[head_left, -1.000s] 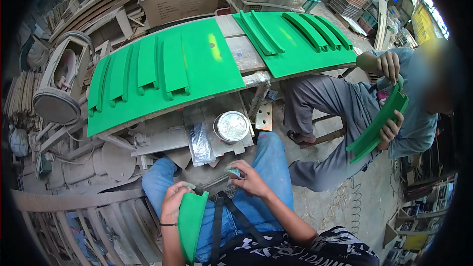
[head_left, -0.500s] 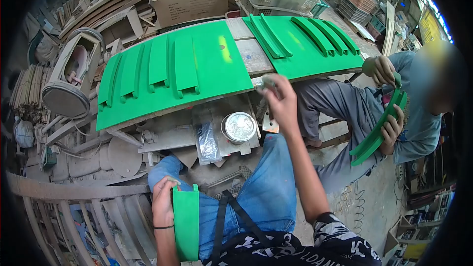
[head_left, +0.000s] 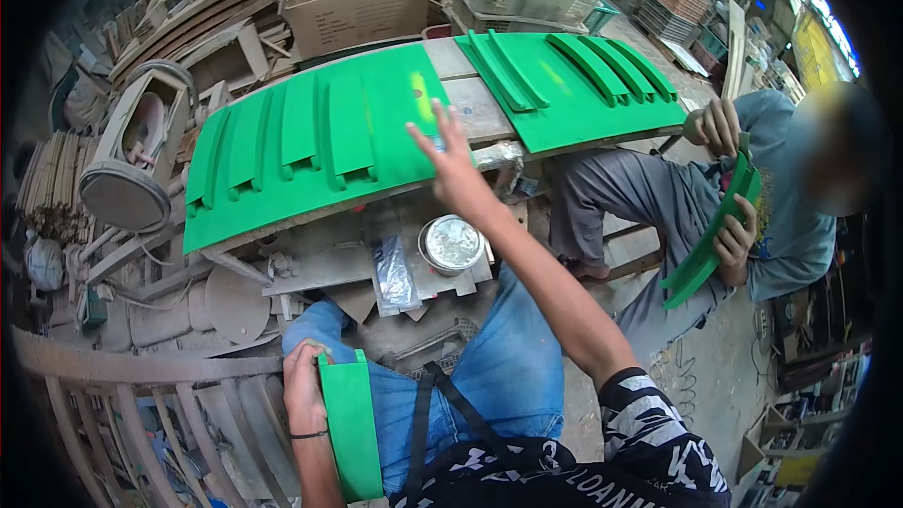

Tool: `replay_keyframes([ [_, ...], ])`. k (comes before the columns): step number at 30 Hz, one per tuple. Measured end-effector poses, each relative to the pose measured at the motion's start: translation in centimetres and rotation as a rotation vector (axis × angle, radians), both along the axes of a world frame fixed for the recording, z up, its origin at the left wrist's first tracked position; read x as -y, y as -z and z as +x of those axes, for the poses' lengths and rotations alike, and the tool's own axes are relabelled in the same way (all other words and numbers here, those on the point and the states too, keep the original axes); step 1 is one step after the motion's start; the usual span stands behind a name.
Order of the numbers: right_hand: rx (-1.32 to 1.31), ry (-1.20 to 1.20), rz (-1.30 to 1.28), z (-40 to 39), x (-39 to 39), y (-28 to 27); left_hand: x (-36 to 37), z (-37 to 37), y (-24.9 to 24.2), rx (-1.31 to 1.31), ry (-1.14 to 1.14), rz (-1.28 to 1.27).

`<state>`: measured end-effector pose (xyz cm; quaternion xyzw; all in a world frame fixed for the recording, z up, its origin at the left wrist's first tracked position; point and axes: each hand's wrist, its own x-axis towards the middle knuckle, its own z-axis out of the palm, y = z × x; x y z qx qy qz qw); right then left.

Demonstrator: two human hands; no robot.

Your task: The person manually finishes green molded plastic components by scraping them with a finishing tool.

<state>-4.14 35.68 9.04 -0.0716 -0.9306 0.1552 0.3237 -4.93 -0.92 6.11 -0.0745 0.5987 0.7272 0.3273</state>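
One green channel (head_left: 351, 428), long axis pointing forward, is being gripped at its left edge by the curled left hand (head_left: 303, 390), while the farther right hand (head_left: 461, 186), fingers spread, contents unclear, is being extended.

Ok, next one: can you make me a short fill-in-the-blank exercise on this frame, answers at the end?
The left hand holds a long piece whose colour is ____.
The person's ____ hand is stretched out, seen against the near edge of the large board on the picture's left.
On that board lie ____ long channel pieces.

Missing words: green; right; four.
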Motion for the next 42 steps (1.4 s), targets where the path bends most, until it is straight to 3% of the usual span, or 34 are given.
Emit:
replay_keyframes([
  [2,-0.034,-0.084,0.016,-0.5,2.2,-1.2,-0.2,-0.1,0.0,-0.001,0.0,0.008],
  [4,-0.121,-0.277,-0.165,0.1,5.0,-1.7,-0.4,0.2,-0.7,0.008,-0.059,-0.009],
  [7,-0.121,-0.375,-0.337,3.0,9.7,-0.7,0.0,0.1,0.5,-0.015,-0.067,0.01],
  [14,0.284,-0.659,-0.686,10.8,17.4,0.5,-1.5,2.3,0.0,0.026,0.025,0.122],
  [17,0.191,-0.69,-0.538,11.3,17.9,1.5,-1.8,2.6,0.9,-0.072,0.079,0.154],
  [42,0.103,-0.54,-0.551,11.2,19.5,2.1,-2.2,3.0,1.3,-0.047,0.063,0.177],
])
